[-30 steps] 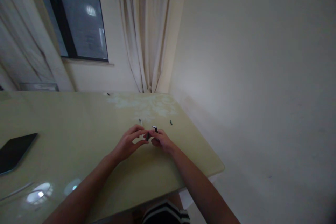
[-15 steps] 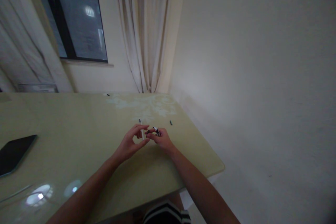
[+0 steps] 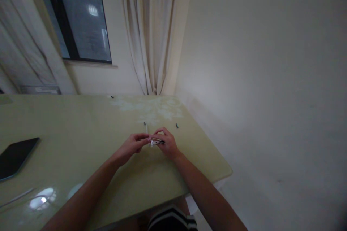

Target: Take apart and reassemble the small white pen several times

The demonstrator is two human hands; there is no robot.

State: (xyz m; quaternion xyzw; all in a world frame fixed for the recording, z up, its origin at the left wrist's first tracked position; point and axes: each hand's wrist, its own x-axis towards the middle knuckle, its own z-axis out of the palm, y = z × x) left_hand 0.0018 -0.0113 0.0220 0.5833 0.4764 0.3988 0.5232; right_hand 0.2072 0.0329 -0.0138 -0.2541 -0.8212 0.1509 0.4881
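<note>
My right hand (image 3: 168, 145) is closed around a small shiny silver-and-black tool (image 3: 155, 142), which looks like a clipper; its exact kind is too small to make out. The tool's silver end points left, toward my left hand (image 3: 134, 145). That hand has its thumb and fingers pressed together, with the fingertips meeting the tool's end and the right fingers. Whatever may be between the left fingertips is hidden. Just beyond the hands, a thin white pen-like stick (image 3: 146, 128) with a dark tip lies on the pale glossy table (image 3: 89, 126).
A small dark piece (image 3: 177, 126) lies right of the hands, and another small dark piece (image 3: 112, 97) is by the far edge. At the left are a black flat tablet-like slab (image 3: 17, 157) and a pale cable (image 3: 18, 197). A wall (image 3: 257, 97) borders the table's right side.
My left fingers, curled apart before, have closed together and come down to meet the tool. My right hand has turned, so the tool's silver side shows more. The things on the table stay put.
</note>
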